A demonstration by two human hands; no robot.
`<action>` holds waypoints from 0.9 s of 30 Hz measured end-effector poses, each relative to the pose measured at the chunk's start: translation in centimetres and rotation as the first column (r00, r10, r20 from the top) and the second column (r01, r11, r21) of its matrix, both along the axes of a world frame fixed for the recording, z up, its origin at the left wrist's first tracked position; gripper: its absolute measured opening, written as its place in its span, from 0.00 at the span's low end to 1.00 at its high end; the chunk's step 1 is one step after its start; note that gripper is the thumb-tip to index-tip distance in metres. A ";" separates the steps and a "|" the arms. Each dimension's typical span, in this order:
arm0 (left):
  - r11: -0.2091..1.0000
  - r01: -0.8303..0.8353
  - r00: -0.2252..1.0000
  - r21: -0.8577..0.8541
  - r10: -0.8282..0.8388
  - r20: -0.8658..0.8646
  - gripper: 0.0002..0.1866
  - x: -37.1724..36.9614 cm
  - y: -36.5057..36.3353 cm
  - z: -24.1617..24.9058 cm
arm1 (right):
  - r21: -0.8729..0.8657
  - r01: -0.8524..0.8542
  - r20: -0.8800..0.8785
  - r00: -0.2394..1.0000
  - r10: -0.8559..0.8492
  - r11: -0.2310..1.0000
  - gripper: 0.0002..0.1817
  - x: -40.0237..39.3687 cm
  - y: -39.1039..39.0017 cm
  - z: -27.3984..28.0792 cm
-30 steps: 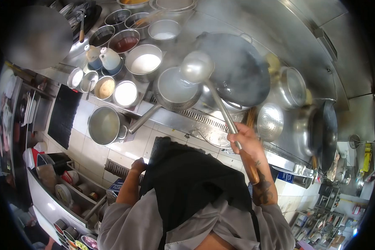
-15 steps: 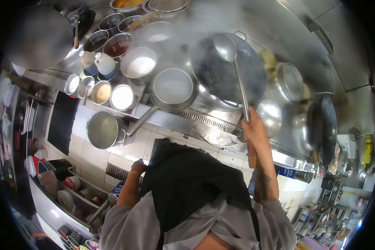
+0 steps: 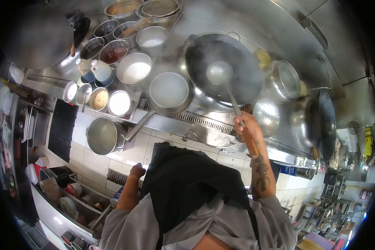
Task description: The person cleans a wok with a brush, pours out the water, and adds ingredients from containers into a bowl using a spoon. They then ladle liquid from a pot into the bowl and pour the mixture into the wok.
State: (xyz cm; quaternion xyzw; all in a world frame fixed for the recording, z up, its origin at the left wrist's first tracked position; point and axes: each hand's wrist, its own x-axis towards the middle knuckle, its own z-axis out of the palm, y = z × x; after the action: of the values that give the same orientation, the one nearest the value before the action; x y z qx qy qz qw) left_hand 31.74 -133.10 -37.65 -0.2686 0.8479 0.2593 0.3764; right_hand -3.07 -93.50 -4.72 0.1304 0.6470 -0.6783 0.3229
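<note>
My right hand (image 3: pixel 248 125) is closed round the handle of a long metal ladle (image 3: pixel 232 96), whose grip end runs back along my forearm. The bowl of the ladle is over the dark inside of a large wok (image 3: pixel 241 56); steam blurs whether it touches the bottom. Low at my left side, beside the black apron (image 3: pixel 187 175), my left hand (image 3: pixel 137 170) is curled closed. Whether anything is in it I cannot make out. Left of the wok sits a steaming pan with a perforated rim (image 3: pixel 169 91), its handle pointing toward me.
A perforated strainer (image 3: pixel 266 117) lies right of the wok. Several seasoning bowls and two squeeze bottles (image 3: pixel 102 71) stand at the left. A tall pot (image 3: pixel 102 136) is below the counter edge. More pans (image 3: pixel 327 125) lean at the right.
The ladle bowl has swung down and toward me, from the wok's far side to its middle. My right hand has shifted slightly left. Steam has thinned over the wok.
</note>
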 end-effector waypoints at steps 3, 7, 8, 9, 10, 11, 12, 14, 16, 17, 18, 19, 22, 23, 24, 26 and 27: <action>1.000 0.004 1.000 0.009 -0.004 0.008 0.18 -0.3 0.0 0.3 | -0.277 0.021 0.118 0.993 0.012 0.961 0.19 0.5 0.3 1.6; 1.000 0.024 1.000 -0.004 -0.024 -0.009 0.18 -0.6 0.4 0.3 | -0.487 0.034 0.155 0.987 0.048 0.873 0.21 1.4 1.1 1.4; 1.000 0.021 1.000 -0.003 -0.021 -0.018 0.18 -0.6 0.6 0.3 | -0.513 0.035 0.168 0.984 0.060 0.858 0.22 1.6 1.1 1.7; 1.000 0.016 1.000 -0.002 -0.016 -0.027 0.18 -0.7 0.7 0.6 | -0.539 0.037 0.181 0.981 0.073 0.842 0.23 1.9 1.0 2.1; 1.000 0.010 0.999 -0.001 -0.010 -0.034 0.18 -0.8 0.7 0.8 | -0.554 0.032 0.177 0.981 0.080 0.832 0.23 2.3 0.8 2.4; 1.000 0.012 0.999 -0.003 -0.012 -0.030 0.18 -0.8 0.8 0.9 | -0.569 0.026 0.173 0.981 0.088 0.822 0.23 2.6 0.4 2.6; 1.000 0.013 1.000 -0.006 -0.013 -0.026 0.19 -0.9 0.8 0.7 | -0.583 0.021 0.168 0.981 0.095 0.812 0.24 2.9 0.2 2.9; 1.000 0.012 1.000 -0.012 -0.012 -0.013 0.19 -0.8 0.8 0.5 | -0.594 0.000 0.169 0.978 0.126 0.804 0.24 3.4 -0.3 3.4; 1.000 0.007 1.000 -0.020 -0.007 0.002 0.18 -0.7 0.9 0.4 | -0.575 -0.030 0.156 0.977 0.146 0.817 0.24 3.9 -0.9 4.2; 1.000 0.003 1.000 -0.019 -0.003 -0.002 0.18 -0.6 1.0 0.5 | -0.550 -0.050 0.142 0.978 0.152 0.834 0.24 4.3 -1.4 4.8; 1.000 -0.002 1.000 -0.017 0.002 -0.004 0.18 -0.4 1.0 0.3 | -0.525 -0.069 0.128 0.979 0.159 0.849 0.24 4.6 -1.8 5.3; 1.000 -0.008 1.000 -0.017 0.008 -0.008 0.18 -0.2 1.0 0.2 | -0.463 -0.104 0.098 0.981 0.168 0.880 0.24 4.7 -2.2 5.6; 1.000 -0.010 1.000 -0.001 0.010 0.001 0.21 0.4 1.0 -0.3 | -0.261 -0.186 0.006 0.981 0.194 0.947 0.24 5.2 -3.3 6.2; 1.000 -0.014 1.000 0.000 0.014 0.005 0.22 0.5 1.0 -0.5 | -0.191 -0.200 -0.028 0.980 0.198 0.961 0.24 5.5 -3.7 6.4; 1.000 -0.018 1.000 0.001 0.018 0.010 0.23 0.5 1.0 -0.6 | -0.120 -0.211 -0.062 0.977 0.205 0.970 0.24 5.7 -4.2 6.5; 0.999 -0.032 0.999 0.004 0.032 0.017 0.25 0.8 1.1 -0.7 | 0.019 -0.231 -0.074 0.970 0.232 0.973 0.21 5.9 -4.6 6.7; 0.999 -0.041 0.999 0.007 0.041 0.019 0.26 0.8 1.2 -0.3 | 0.077 -0.265 -0.093 0.958 0.271 0.961 0.21 5.9 -4.5 6.3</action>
State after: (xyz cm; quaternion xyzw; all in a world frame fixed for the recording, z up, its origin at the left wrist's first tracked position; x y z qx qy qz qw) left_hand 32.51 -131.87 -37.93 -0.2869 0.8377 0.2676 0.3800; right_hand 2.79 -97.98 1.61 0.0165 0.6957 -0.6132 0.3738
